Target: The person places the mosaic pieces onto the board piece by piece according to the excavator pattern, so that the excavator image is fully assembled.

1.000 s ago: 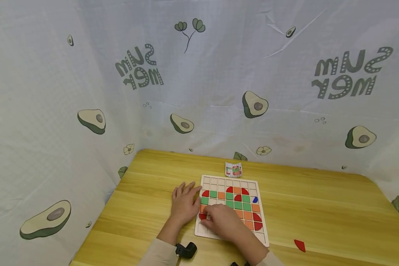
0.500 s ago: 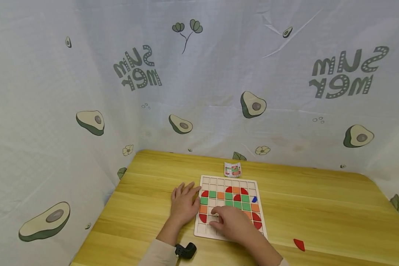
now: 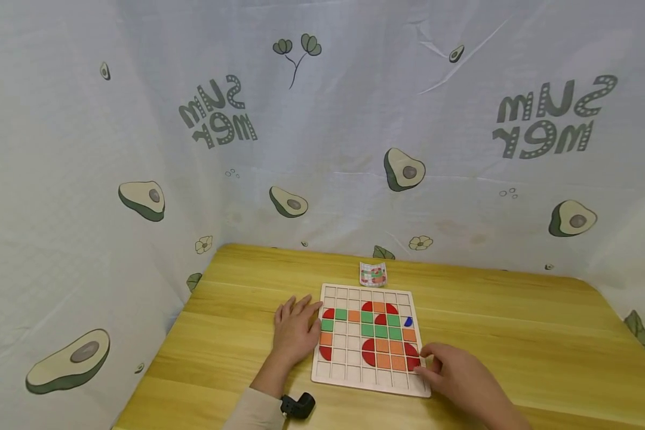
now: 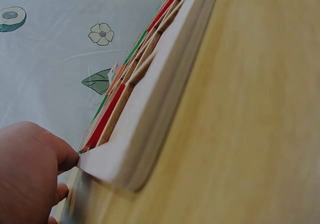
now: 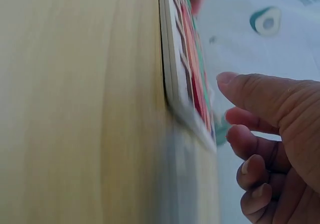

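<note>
A pale wooden grid board (image 3: 353, 343) lies on the table, with flat red, green and orange pieces in many of its cells. My left hand (image 3: 295, 331) lies flat at the board's left edge, fingers spread. In the left wrist view its thumb (image 4: 62, 154) touches the board's corner. My right hand (image 3: 451, 373) is over the board's right edge, near a red rounded piece (image 3: 411, 356). Its fingers are loosely bent and hold nothing in the right wrist view, where the thumb (image 5: 250, 88) stands apart from the fingertips. A small blue piece (image 3: 408, 321) sits in a right-hand cell.
A small curled pattern card (image 3: 373, 274) stands behind the board. The yellow wood-grain table (image 3: 516, 322) ends at a pale curtain (image 3: 333, 131) printed with avocados. A black wrist device (image 3: 298, 406) is strapped to the left arm.
My right hand has moved from the board's lower left to its right edge, uncovering red and orange pieces. The loose red piece on the table is now hidden behind it. The left hand stays put.
</note>
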`<state>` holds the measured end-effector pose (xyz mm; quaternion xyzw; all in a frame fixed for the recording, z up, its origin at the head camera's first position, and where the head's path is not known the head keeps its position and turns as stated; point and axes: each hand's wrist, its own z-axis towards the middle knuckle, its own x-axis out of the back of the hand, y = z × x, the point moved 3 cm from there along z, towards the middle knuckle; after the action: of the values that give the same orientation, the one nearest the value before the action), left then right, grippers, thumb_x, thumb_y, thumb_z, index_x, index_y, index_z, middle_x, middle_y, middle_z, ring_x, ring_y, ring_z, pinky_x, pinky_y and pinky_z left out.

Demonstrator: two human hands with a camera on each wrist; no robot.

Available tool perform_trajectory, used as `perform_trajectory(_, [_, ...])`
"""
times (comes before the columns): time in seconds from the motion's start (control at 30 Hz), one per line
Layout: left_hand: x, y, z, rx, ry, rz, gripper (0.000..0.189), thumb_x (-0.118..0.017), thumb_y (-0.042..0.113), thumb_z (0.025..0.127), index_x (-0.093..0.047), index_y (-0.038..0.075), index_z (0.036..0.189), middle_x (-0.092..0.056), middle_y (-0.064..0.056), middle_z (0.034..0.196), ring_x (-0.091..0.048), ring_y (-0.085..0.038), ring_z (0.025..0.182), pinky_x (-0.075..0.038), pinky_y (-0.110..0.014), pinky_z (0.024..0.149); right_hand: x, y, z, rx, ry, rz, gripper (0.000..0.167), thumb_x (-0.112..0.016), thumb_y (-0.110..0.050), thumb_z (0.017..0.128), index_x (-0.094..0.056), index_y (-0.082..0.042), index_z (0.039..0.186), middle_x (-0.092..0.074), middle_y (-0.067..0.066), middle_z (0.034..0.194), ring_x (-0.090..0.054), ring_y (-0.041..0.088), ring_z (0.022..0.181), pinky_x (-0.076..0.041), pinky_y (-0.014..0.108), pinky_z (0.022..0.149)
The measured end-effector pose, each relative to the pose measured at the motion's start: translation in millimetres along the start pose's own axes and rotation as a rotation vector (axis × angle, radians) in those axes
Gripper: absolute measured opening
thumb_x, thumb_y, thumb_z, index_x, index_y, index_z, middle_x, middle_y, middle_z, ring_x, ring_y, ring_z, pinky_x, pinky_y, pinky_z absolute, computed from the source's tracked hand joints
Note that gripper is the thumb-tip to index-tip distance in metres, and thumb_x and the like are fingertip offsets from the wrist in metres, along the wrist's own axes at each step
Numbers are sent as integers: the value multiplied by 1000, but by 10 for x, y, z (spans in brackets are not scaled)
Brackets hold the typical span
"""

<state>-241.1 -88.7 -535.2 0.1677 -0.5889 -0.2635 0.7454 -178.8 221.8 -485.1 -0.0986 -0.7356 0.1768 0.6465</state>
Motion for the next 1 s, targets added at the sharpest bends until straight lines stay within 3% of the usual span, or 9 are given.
perform_trajectory(0.23, [11, 9, -8, -3, 2, 3, 40, -55, 26, 99, -66, 20, 137, -52, -11, 154, -32, -44, 149, -16, -66, 122, 114, 602, -192, -89, -29, -37, 37, -81, -43, 83, -67, -13, 99, -51, -4, 69, -45, 12, 62, -35, 25, 58])
perform_trajectory(0.43, [16, 15, -21, -13, 9, 9, 39, -56, 24, 99, -66, 18, 136, -53, -13, 153, -34, -45, 148, -18, -67, 121, 105, 874, -305, -144, -71, -48, 48, -79, -51, 82, -65, -8, 97, -54, -3, 69, -48, 14, 63, -39, 27, 58])
perform_trajectory(0.63, [23, 20, -25, -18, 2, 10, 39, -56, 23, 99, -66, 18, 137, -53, -13, 152, -34, -45, 148, -18, -68, 121, 85, 953, -321, -138, -61, -46, 41, -79, -48, 84, -65, -11, 93, -53, -4, 67, -47, 13, 62, -38, 26, 57])
perform_trajectory(0.8, [20, 12, -21, -21, 4, 7, 39, -56, 23, 100, -66, 18, 137, -53, -13, 153, -34, -45, 148, -18, -68, 121, 103, 917, -274, -24, -42, -72, 24, -80, -36, 85, -69, -17, 96, -60, -7, 83, -48, 4, 71, -47, 26, 64])
perform_trajectory(1.0, [14, 14, -15, -24, 7, -2, 39, -56, 24, 100, -66, 17, 137, -53, -14, 153, -33, -46, 148, -17, -68, 121, 116, 897, -256, -21, -50, -63, 33, -81, -36, 84, -70, -12, 105, -64, -7, 90, -53, 5, 75, -50, 28, 67])
